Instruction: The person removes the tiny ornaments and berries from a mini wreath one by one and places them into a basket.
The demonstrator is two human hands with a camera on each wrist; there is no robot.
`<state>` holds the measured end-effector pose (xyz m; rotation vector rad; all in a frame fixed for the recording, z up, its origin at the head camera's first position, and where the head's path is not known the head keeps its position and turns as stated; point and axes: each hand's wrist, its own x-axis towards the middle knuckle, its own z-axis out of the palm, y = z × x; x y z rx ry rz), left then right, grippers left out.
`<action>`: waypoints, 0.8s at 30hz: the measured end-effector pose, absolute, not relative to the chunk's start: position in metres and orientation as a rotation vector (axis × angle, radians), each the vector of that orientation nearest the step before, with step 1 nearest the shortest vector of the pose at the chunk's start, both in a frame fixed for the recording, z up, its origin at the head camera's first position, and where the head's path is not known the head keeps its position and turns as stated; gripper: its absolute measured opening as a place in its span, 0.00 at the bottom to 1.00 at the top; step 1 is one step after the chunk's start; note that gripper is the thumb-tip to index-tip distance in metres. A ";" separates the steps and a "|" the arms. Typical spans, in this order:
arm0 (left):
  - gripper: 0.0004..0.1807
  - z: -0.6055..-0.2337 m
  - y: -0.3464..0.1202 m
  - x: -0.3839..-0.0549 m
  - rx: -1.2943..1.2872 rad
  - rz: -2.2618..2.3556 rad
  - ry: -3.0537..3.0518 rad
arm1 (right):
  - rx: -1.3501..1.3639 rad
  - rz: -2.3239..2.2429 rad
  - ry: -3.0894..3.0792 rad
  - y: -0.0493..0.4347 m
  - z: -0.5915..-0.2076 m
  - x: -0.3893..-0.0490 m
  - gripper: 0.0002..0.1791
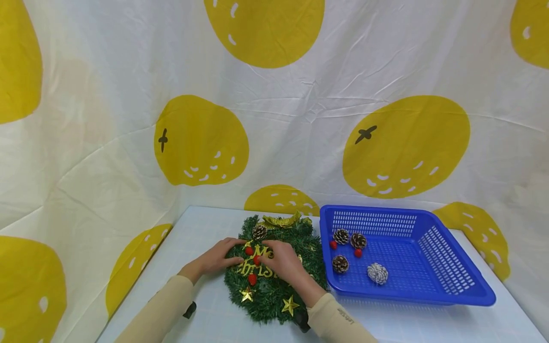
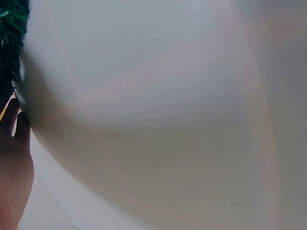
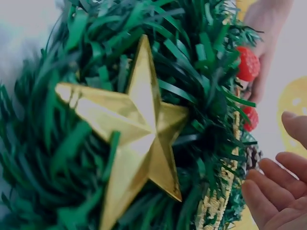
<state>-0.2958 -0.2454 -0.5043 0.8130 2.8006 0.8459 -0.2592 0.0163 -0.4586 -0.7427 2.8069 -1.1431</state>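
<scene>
A green Christmas wreath [image 1: 274,305] lies on the table, carrying gold "Merry Christmas" lettering [image 1: 266,271]. My left hand [image 1: 218,257] rests at its left edge, thumb and fingers spread around a red berry [image 1: 249,250]. From the right, my right hand [image 1: 283,259] reaches over the lettering, with its thumb close to a second red berry [image 1: 257,259]. Its fingers [image 3: 268,187] are loosely bent and apart from the thumb in the right wrist view. Lower on the wreath sit a third berry [image 1: 252,279] and gold stars [image 1: 290,305]; a pine cone [image 1: 259,232] sits near the top.
Right of the wreath stands a blue plastic basket [image 1: 433,297] holding several brown pine cones [image 1: 340,264], a whitish one [image 1: 378,273] and two red berries [image 1: 358,253]. A gold bow [image 1: 280,220] tops the wreath. Behind the table [image 1: 206,305] hangs a fruit-patterned curtain [image 1: 296,143].
</scene>
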 end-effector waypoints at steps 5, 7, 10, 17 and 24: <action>0.33 -0.504 -0.245 -0.296 0.803 0.846 2.800 | -0.758 -1.113 2.807 0.012 -0.461 -0.259 0.28; 0.33 -0.504 -0.245 -0.296 0.797 0.834 2.803 | -0.763 -1.106 2.817 0.011 -0.461 -0.259 0.28; 0.33 -0.504 -0.246 -0.296 0.801 0.824 2.806 | -0.755 -1.087 2.830 0.009 -0.464 -0.259 0.28; 0.33 -0.506 -0.246 -0.296 0.801 0.845 2.798 | -0.785 -1.016 2.898 0.004 -0.472 -0.260 0.26; 0.33 -0.506 -0.245 -0.297 0.802 0.843 2.807 | -0.828 -0.929 2.960 -0.002 -0.476 -0.262 0.26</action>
